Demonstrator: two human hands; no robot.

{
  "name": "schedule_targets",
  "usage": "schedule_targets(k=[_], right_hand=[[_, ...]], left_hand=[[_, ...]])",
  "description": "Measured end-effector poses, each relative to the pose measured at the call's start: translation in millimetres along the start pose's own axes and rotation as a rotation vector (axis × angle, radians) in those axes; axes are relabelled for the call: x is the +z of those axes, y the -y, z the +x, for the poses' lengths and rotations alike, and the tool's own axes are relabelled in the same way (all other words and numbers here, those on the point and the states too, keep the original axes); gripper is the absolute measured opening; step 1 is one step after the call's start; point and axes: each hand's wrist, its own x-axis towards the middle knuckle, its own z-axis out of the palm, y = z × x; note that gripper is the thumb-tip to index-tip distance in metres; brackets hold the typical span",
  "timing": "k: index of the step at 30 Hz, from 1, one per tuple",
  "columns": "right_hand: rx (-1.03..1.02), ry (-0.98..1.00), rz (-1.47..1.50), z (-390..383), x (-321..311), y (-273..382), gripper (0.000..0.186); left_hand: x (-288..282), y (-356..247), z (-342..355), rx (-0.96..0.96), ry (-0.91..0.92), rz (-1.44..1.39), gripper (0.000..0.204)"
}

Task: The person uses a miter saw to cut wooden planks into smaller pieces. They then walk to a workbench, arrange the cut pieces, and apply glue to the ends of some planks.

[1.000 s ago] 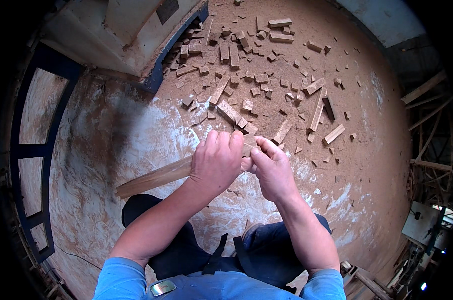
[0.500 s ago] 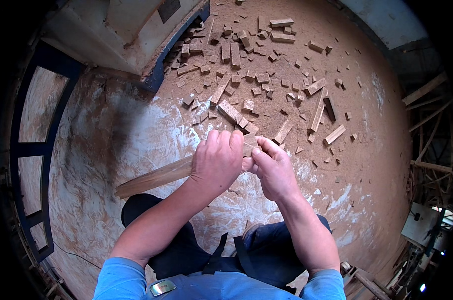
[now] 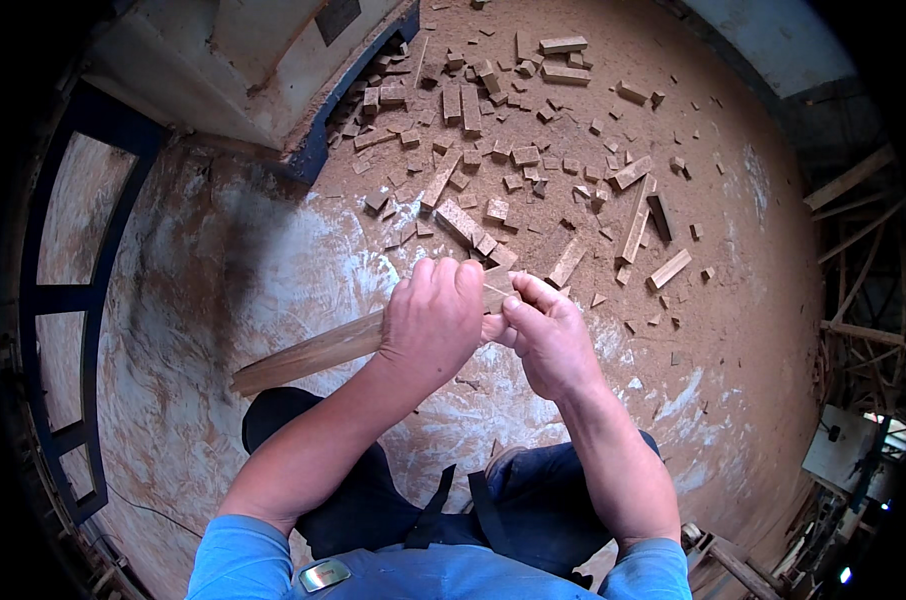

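A long piece of wood [image 3: 313, 352] slants across in front of me, its near left end above my left knee. My left hand [image 3: 435, 315] is wrapped over it near the far right end, knuckles up. At that end, my right hand [image 3: 545, 335] is closed, thumb and forefinger tips brought together against the wood. A thin pale line runs over the wood to the thumb; whether it is a sliver or a mark I cannot tell. What lies between those fingertips is too small to make out.
Many wood offcuts [image 3: 463, 110] and sawdust litter the floor [image 3: 723, 300] beyond my hands. A machine with a dark blue base [image 3: 308, 150] stands at the far left, beside a dark blue frame [image 3: 63, 298]. Lengths of timber [image 3: 853, 180] are stacked at the right edge.
Both hands stay at the end of the wood with almost the same grip. The left hand has shifted very slightly to the left.
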Motion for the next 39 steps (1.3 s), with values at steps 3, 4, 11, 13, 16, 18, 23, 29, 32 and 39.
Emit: schedule_targets(k=[3,4,11,13,16,18,23,29,32,39], right_hand=[[0.016,-0.006,0.005,-0.7,1.2,2.4,0.032],[0.012,-0.011,0.006,-0.2,0.4,1.8,0.031],[0.005,-0.007,-0.037,-2.3,-0.5,1.0,0.029],[0.001,0.013,-0.025,-0.9,-1.4,1.7,0.031],[-0.007,0.011,-0.024,-0.9,-2.5,1.3,0.032],[-0.011,0.003,-0.021,-1.2,-2.5,1.1,0.031],[0.001,0.011,0.017,-1.9,-2.6,2.5,0.031],[0.010,-0.013,0.026,-2.3,-1.5,3.8,0.030],[0.011,-0.001,-0.001,-1.6,-3.7,2.8,0.029],[-0.038,-0.012,-0.037,-7.3,-0.2,12.0,0.032]], left_hand=[[-2.3,-0.1,0.6,-0.005,0.011,-0.015,0.047],[-1.9,0.0,0.7,0.002,0.005,-0.017,0.047],[-6.4,2.6,1.3,0.024,0.068,-0.058,0.055],[-6.4,3.3,1.7,0.026,0.064,-0.057,0.053],[-5.7,3.2,1.8,0.023,0.061,-0.062,0.052],[-5.9,2.3,2.2,0.013,0.067,-0.067,0.052],[-7.0,2.0,1.5,0.002,0.077,-0.073,0.054],[-5.6,3.4,0.0,0.008,0.061,-0.076,0.056],[-7.8,2.6,1.2,0.004,0.095,-0.083,0.055],[-11.8,2.6,4.1,-0.020,0.063,-0.105,0.050]])
